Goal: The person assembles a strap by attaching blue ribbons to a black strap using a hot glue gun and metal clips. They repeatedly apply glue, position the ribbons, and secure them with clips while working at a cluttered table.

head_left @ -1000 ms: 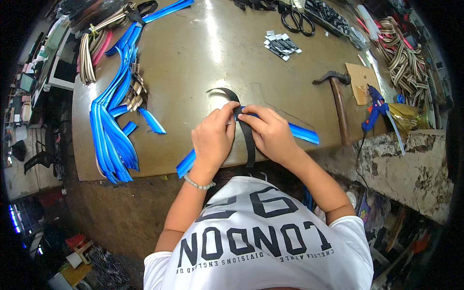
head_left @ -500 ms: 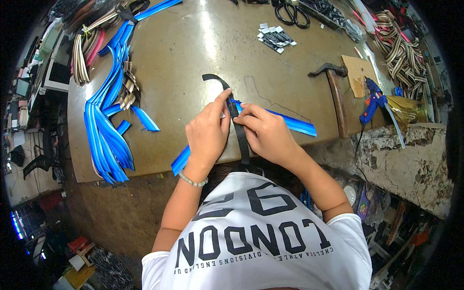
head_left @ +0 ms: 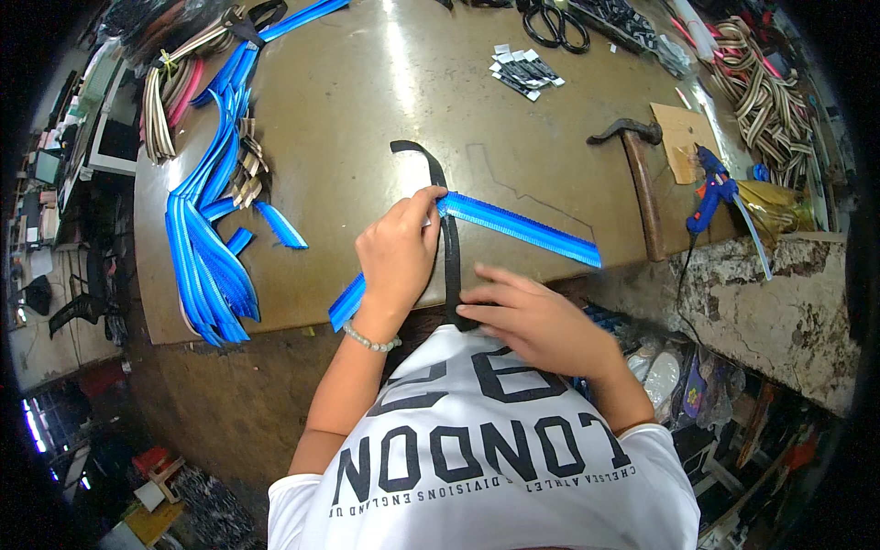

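My left hand [head_left: 397, 252] is closed, pinching a blue striped strap [head_left: 522, 229] where a narrow black strap [head_left: 450, 261] crosses it. One part of the blue strap slants right from my fingertips; another shows beside my left wrist, and the middle lies hidden under the hand. Beyond the crossing, the black strap's far end curls left on the table, while its near part runs down to the front edge by my shirt. Beside that near part is my right hand [head_left: 545, 321], fingers apart and a little blurred, their tips at or touching the strap.
A bundle of blue straps [head_left: 206, 247] lies on the left of the metal-topped table [head_left: 312, 110]. To the right are a hammer [head_left: 643, 192], cardboard [head_left: 676, 142] and a blue glue gun [head_left: 710, 197] with a cord. Small black-and-white tags [head_left: 524, 71] and scissors [head_left: 556, 26] lie farther back.
My right hand has left the crossing and moved down along the black strap toward the table's front edge. The right part of the blue strap is more exposed. My left hand stays nearly in place.
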### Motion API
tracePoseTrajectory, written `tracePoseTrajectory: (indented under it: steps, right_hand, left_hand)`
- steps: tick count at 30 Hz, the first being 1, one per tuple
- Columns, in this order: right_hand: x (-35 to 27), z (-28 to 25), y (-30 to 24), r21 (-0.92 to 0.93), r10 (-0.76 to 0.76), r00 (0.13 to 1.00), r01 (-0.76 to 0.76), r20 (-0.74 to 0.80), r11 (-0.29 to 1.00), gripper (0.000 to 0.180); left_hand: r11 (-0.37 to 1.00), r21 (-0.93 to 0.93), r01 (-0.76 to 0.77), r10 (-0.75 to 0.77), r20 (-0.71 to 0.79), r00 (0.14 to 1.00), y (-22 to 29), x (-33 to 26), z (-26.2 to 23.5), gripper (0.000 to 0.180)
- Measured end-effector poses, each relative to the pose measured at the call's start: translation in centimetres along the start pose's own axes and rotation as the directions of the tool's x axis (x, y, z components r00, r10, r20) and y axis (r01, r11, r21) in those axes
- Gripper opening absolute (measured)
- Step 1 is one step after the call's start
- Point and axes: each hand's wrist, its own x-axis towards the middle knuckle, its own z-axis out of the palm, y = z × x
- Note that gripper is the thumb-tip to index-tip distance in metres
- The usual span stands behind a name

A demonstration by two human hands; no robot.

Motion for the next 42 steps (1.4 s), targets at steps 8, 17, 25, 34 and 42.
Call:
tracePoseTrajectory:
  steps: [8, 17, 25, 34, 42]
  right_hand:
    - [-12.9, -9.9, 15.6, 0.116, 0.028, -0.118, -0.857, -0.993, 0.503, 0.049]
    - [-5.0, -14.5, 11.5, 0.456, 0.611, 0.254, -0.471, -0.750, 0.755, 0.037]
    - [3.6, -7.5, 5.3, 0.317, 0.442, 0.859, -0.356, -0.259, 0.879, 0.044]
    - [6.4, -6.9, 5.6, 0.180, 0.349, 0.906, -0.311, -0.241, 0.933, 0.043]
    - [3.7, -5.6, 4.4, 0.078, 0.321, 0.930, -0.312, -0.178, 0.947, 0.045]
  left_hand:
    - [0.998, -0.060, -0.025, 0.015, -0.158, 0.987, 0.5, -0.7, -1.4, 0.012]
    - [0.990, 0.101, -0.102, 0.109, -0.064, 0.992, -0.8, -1.5, -1.3, 0.014]
    - [0.991, 0.072, -0.109, 0.113, -0.061, 0.992, -1.2, -0.8, -1.0, 0.015]
    - [0.992, 0.067, -0.108, 0.114, -0.083, 0.990, -1.4, -1.0, -0.8, 0.014]
    - [0.991, 0.076, -0.107, 0.113, -0.080, 0.990, -1.3, -0.9, -0.8, 0.014]
